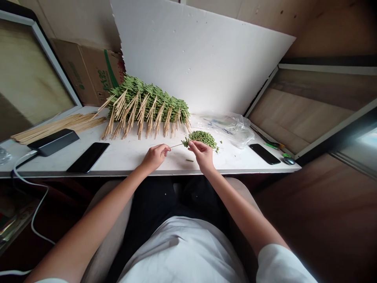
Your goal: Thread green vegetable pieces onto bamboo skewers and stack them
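Observation:
My left hand (156, 158) is closed on a thin skewer (176, 146) that points right, over the front of the white table. Short green bean pieces (185, 142) sit crosswise on the skewer's far end. There, my right hand (202, 154) pinches with thumb and fingers at a green piece; its fingers partly hide it. Just behind the right hand lies a loose pile of cut green bean pieces (205, 137). One stray piece (189, 160) rests on the table between the hands. Beyond them, many filled skewers (150, 100) are stacked, bare stick ends toward me.
Bare wooden skewers (67, 124) lie at the left, beside a black box-shaped device (54, 141) with a white cable and a phone (88, 158). A crumpled plastic bag (240, 131) and another phone (264, 153) are at the right. A white board (200, 55) stands behind.

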Motion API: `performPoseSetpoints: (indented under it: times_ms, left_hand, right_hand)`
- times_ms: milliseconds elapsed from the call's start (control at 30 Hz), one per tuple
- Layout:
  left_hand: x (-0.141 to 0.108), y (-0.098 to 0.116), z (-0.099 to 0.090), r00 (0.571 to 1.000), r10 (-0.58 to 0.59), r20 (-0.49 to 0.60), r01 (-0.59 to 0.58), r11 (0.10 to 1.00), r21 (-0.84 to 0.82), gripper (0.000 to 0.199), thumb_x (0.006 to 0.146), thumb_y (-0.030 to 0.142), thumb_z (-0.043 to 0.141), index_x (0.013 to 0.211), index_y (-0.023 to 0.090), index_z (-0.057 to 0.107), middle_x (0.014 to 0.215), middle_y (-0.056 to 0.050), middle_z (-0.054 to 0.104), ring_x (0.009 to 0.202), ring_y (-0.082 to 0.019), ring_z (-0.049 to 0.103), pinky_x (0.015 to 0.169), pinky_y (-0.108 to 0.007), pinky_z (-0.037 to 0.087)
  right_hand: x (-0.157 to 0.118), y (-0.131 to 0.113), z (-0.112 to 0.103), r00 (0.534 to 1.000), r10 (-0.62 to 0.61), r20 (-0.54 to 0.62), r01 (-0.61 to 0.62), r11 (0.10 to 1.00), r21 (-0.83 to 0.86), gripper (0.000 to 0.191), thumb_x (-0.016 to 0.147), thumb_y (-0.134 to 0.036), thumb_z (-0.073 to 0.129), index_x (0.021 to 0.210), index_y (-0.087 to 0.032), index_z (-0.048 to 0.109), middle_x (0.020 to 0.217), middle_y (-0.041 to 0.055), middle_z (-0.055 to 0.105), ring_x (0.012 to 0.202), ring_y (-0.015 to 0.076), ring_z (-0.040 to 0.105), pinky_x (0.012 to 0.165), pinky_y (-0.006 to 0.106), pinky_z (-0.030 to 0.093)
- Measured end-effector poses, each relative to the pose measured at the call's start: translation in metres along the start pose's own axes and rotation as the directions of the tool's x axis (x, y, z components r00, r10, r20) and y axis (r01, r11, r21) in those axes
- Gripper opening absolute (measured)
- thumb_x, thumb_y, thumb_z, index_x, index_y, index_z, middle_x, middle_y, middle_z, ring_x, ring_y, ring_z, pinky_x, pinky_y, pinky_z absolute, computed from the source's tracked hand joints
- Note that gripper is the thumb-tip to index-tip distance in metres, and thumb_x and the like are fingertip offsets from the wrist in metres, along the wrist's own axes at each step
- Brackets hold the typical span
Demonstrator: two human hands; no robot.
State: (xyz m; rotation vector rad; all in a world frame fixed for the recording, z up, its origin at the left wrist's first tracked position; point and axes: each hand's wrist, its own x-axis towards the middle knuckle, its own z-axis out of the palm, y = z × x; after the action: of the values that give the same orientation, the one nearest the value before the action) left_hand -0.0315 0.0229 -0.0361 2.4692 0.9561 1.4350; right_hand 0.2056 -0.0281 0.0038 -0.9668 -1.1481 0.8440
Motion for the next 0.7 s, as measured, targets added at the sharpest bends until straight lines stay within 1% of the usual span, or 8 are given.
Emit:
performPoseSetpoints:
  times_ms: [100,200,267,333,400,500,600,700]
  left_hand:
    - [0.001,0.001,0.000,1.000,0.003,-0.021,-0.003,1.000,0.001,0.026,0.094,0.006,0.050,0.093,0.019,0.073,0.072,-0.001,0.069,0.066,-0.016,0.066,0.067,-0.026,0.050]
    - [0.001,0.002,0.001,1.000,0.001,-0.018,-0.001,1.000,-0.006,0.026,0.095,0.007,0.051,0.093,0.019,0.073,0.072,-0.001,0.070,0.066,-0.016,0.067,0.068,-0.026,0.051]
    - [0.001,0.001,0.001,1.000,0.000,-0.011,-0.001,1.000,-0.015,0.026,0.095,0.006,0.050,0.093,0.019,0.073,0.072,-0.001,0.070,0.066,-0.016,0.067,0.069,-0.027,0.052]
    - [0.001,0.001,0.001,1.000,0.002,-0.013,-0.002,1.000,-0.025,0.026,0.095,0.006,0.050,0.093,0.019,0.073,0.071,-0.001,0.070,0.067,-0.017,0.068,0.070,-0.027,0.052]
    - [0.001,0.001,0.001,1.000,0.003,-0.024,-0.003,1.000,-0.027,0.026,0.095,0.007,0.050,0.093,0.019,0.073,0.071,-0.001,0.069,0.066,-0.016,0.068,0.069,-0.027,0.052]
    - [0.002,0.001,0.001,0.999,0.002,-0.051,-0.002,1.000,-0.007,0.026,0.097,0.008,0.051,0.095,0.019,0.074,0.071,-0.001,0.069,0.067,-0.016,0.068,0.069,-0.027,0.052]
    - [0.002,0.003,0.000,0.995,0.011,-0.095,-0.010,1.000,0.017,0.024,0.097,0.009,0.052,0.095,0.018,0.074,0.073,-0.002,0.071,0.069,-0.017,0.069,0.070,-0.027,0.053]
    - [0.003,0.006,-0.001,0.989,0.021,-0.146,-0.016,0.999,0.038,0.021,0.098,0.011,0.055,0.095,0.018,0.074,0.078,-0.003,0.074,0.071,-0.018,0.071,0.071,-0.028,0.054]
  right_hand:
    - [0.003,0.001,-0.006,1.000,-0.003,0.014,0.003,0.999,-0.048,0.038,0.076,-0.058,0.089,0.092,-0.023,0.084,0.108,0.0077,0.082,0.104,0.0276,0.074,0.080,0.038,0.063]
    - [0.007,0.000,-0.012,0.998,-0.010,0.057,0.013,0.999,-0.047,0.034,0.075,-0.052,0.092,0.091,-0.024,0.083,0.120,0.0084,0.081,0.107,0.0267,0.074,0.087,0.038,0.061]
    - [0.011,0.000,-0.015,0.997,-0.015,0.076,0.018,0.999,-0.035,0.033,0.073,-0.050,0.093,0.091,-0.024,0.083,0.124,0.0086,0.080,0.107,0.0263,0.075,0.092,0.039,0.060]
    - [0.015,0.001,-0.020,0.998,-0.019,0.057,0.021,1.000,-0.022,0.036,0.072,-0.051,0.094,0.093,-0.024,0.083,0.121,0.0086,0.081,0.104,0.0263,0.075,0.090,0.040,0.060]
    - [0.021,0.004,-0.025,1.000,-0.005,0.009,0.005,1.000,0.023,0.042,0.070,-0.053,0.095,0.100,-0.025,0.083,0.111,0.0074,0.082,0.100,0.0260,0.075,0.086,0.040,0.060]
    - [0.030,0.010,-0.033,0.997,0.074,-0.034,-0.066,0.979,0.191,0.051,0.063,-0.052,0.099,0.103,-0.027,0.081,0.096,0.0029,0.081,0.098,0.0237,0.075,0.090,0.039,0.061]
    - [0.035,0.012,-0.039,0.990,0.138,-0.019,-0.123,0.928,0.350,0.051,0.059,-0.047,0.103,0.099,-0.027,0.080,0.093,-0.0008,0.080,0.100,0.0194,0.074,0.099,0.035,0.060]
    - [0.036,0.010,-0.042,0.989,0.150,0.022,-0.146,0.908,0.392,0.043,0.064,-0.042,0.101,0.096,-0.027,0.079,0.093,-0.0021,0.078,0.100,0.0163,0.075,0.097,0.029,0.061]
